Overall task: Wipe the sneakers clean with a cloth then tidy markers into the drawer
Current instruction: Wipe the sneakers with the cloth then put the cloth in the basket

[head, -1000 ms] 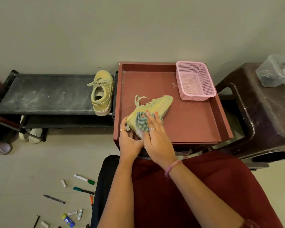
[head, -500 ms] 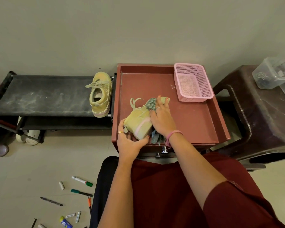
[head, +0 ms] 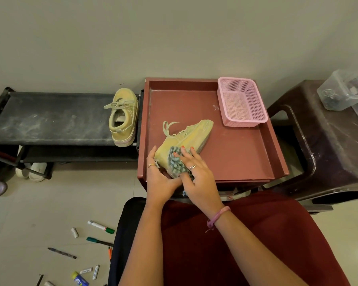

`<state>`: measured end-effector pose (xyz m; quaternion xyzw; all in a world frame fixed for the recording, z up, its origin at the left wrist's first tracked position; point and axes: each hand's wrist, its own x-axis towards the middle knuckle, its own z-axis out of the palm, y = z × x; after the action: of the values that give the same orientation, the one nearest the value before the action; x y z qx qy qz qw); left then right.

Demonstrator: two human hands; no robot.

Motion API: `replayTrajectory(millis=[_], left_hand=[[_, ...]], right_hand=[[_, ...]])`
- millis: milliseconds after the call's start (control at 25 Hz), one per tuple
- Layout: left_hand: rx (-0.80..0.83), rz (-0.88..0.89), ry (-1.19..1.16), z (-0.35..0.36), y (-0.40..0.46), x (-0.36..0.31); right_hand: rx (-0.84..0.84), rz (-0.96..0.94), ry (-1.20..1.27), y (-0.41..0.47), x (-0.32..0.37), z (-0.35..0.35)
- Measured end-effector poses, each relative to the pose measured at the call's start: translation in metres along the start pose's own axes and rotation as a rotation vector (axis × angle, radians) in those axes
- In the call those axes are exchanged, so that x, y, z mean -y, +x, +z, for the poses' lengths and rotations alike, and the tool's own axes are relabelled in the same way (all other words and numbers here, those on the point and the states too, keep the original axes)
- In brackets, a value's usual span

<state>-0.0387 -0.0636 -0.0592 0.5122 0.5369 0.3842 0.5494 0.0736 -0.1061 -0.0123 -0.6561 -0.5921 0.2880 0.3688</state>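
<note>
A yellow sneaker (head: 191, 135) lies tilted on the red-brown cabinet top (head: 236, 153), toe toward the pink basket. My left hand (head: 160, 178) grips its heel end from the near side. My right hand (head: 196, 176) presses a grey-blue nubby cloth (head: 177, 163) against the sneaker's heel side, fingers spread over it. The second yellow sneaker (head: 123, 117) stands on the black shoe rack (head: 50, 118) at the left. Several markers (head: 100, 227) lie scattered on the floor at lower left.
A pink mesh basket (head: 241, 102) sits at the cabinet top's far right corner. A dark plastic stool (head: 329, 141) with clear containers (head: 343, 89) stands on the right. White sandals (head: 32, 170) lie under the rack. My red-clad lap fills the foreground.
My right hand slid the cloth from the sneaker's toe back to the heel side. The sneaker tipped back so its upper shows again.
</note>
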Motion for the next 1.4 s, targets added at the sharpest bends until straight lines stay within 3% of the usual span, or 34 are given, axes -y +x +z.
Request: replayTrajectory(millis=[160,360,640,760,920,1200,1400], left_hand=[[0.044,0.02,0.158,0.005,0.004,-0.001],[0.032,0.037,0.25,0.011,0.01,-0.001],[0.044,0.167,0.326,0.014,0.009,0.0],[0.05,0.215,0.377,0.013,0.011,0.001],[0.079,0.251,0.434,0.005,0.013,0.003],[0.098,0.281,0.489,0.003,0.013,0.003],[0.073,0.298,0.479,0.001,0.013,0.004]], right_hand=[[-0.16,0.019,-0.072,0.0,-0.021,0.005],[-0.193,0.001,-0.209,0.017,-0.033,0.0],[-0.3,0.194,-0.385,0.085,-0.058,-0.047],[-0.231,0.214,-0.44,0.087,-0.048,-0.045],[-0.072,0.019,-0.313,0.048,-0.026,-0.021],[-0.057,0.096,-0.426,0.089,-0.024,-0.02],[-0.018,-0.064,-0.323,0.035,-0.013,-0.009]])
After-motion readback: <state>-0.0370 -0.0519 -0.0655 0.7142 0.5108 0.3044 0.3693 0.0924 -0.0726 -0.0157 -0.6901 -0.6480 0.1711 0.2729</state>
